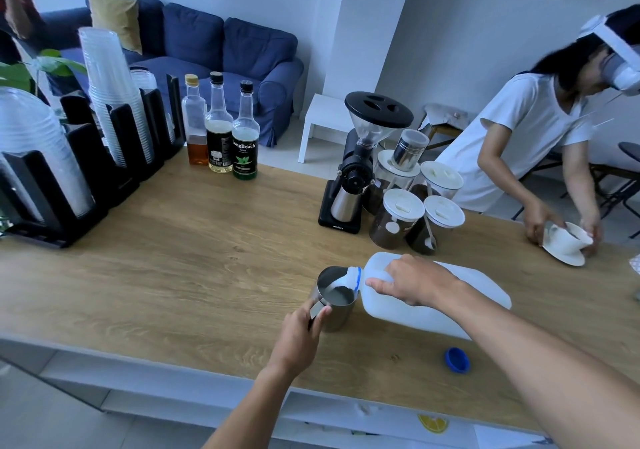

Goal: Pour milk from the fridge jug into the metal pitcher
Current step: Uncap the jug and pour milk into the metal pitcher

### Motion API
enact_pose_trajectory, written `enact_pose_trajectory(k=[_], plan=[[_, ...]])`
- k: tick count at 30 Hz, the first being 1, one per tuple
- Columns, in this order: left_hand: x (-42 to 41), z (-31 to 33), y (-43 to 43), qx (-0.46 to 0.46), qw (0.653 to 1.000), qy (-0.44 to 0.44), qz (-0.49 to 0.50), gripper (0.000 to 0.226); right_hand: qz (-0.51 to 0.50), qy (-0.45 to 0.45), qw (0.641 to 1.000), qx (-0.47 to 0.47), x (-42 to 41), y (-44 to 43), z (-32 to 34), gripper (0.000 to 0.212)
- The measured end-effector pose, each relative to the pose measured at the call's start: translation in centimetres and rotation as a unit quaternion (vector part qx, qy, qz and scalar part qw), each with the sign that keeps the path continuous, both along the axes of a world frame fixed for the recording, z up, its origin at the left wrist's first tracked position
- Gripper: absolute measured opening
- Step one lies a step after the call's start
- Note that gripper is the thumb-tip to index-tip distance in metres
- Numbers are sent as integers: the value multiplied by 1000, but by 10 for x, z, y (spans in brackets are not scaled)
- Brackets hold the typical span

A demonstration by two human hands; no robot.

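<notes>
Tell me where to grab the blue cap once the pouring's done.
Pinch the blue cap across its rim, coming straight down from above. It lies flat and alone on the counter, near the front edge, right of the jug, so its low round side wall is the only graspable part.

A home coffee bar: a coffee grinder at one o'clock, stacked plastic cups at ten on the wooden tabletop, a blue sofa at twelve.
</notes>
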State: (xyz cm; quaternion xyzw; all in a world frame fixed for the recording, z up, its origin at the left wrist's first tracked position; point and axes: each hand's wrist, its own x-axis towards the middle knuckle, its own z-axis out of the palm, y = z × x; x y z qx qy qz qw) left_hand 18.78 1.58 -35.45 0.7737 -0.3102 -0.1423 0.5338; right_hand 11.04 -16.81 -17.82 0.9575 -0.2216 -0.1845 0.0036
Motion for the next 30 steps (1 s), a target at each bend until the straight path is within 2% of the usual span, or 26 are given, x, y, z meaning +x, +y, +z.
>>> enact_pose_trajectory(k=[30], plan=[[0,-1,0,-10,1000,9,-3,34,5,0,1000,-7,3,3,5,65]])
